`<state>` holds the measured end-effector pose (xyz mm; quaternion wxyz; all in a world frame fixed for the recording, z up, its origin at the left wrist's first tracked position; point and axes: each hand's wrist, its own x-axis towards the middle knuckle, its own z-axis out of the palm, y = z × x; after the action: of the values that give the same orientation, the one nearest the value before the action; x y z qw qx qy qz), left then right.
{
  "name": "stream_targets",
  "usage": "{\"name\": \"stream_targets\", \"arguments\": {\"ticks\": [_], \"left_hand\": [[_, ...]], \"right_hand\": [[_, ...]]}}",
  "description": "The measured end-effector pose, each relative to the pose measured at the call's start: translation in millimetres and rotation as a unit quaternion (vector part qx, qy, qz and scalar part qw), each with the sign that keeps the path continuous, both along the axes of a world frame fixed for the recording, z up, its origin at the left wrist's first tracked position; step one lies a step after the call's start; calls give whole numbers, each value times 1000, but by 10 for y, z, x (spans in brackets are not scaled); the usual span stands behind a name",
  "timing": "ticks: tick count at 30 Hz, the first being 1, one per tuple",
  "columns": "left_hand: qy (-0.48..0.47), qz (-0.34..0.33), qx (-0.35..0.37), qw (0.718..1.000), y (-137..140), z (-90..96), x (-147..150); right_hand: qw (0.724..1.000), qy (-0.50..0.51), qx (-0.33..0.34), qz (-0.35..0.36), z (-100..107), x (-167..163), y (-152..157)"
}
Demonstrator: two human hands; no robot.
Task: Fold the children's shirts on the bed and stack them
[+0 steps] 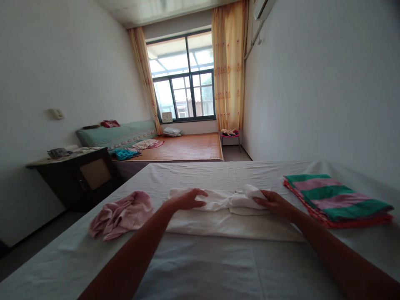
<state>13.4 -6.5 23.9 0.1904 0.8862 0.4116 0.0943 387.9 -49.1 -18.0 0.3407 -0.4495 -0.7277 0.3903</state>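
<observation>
A white garment (215, 225), partly folded over itself, lies across the middle of the sheet-covered surface. On its upper left part rests my left hand (189, 199), fingers apart and curved, palm down. At the other end, my right hand (273, 203) pinches a bunched, raised part of the same garment between thumb and fingers. A crumpled pink garment (123, 214) lies to the left of my left forearm. To the right of my right hand is a folded green-and-pink striped cloth (337, 193) on top of a red one (359, 221).
The surface wears a pale sheet (215, 266). Beyond it stands a bed with a brown mat (193, 146) and a teal cloth (126, 154). A dark cabinet (90, 177) is at left, a small stool (230, 135) by the window. White walls flank both sides.
</observation>
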Motion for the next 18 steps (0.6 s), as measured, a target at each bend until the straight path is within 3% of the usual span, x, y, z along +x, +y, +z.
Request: {"name": "stream_targets", "arguments": {"ticks": [4, 7, 11, 14, 18], "left_hand": [[-85, -16, -23, 996, -108, -247, 922], [-189, 18, -56, 980, -85, -488, 1301], [-380, 49, -169, 908, 13, -663, 1376], [-469, 17, -250, 847, 29, -643, 1294], [-511, 33, -238, 825, 44, -604, 1244]], "right_hand": [[996, 83, -27, -7, -21, 27, -18], [986, 146, -81, -2, -41, 74, -38], [982, 150, -113, 2, -17, 95, -42], [990, 127, -68, -10, 24, 70, -21], [985, 147, -21, -86, -30, 53, 74]]}}
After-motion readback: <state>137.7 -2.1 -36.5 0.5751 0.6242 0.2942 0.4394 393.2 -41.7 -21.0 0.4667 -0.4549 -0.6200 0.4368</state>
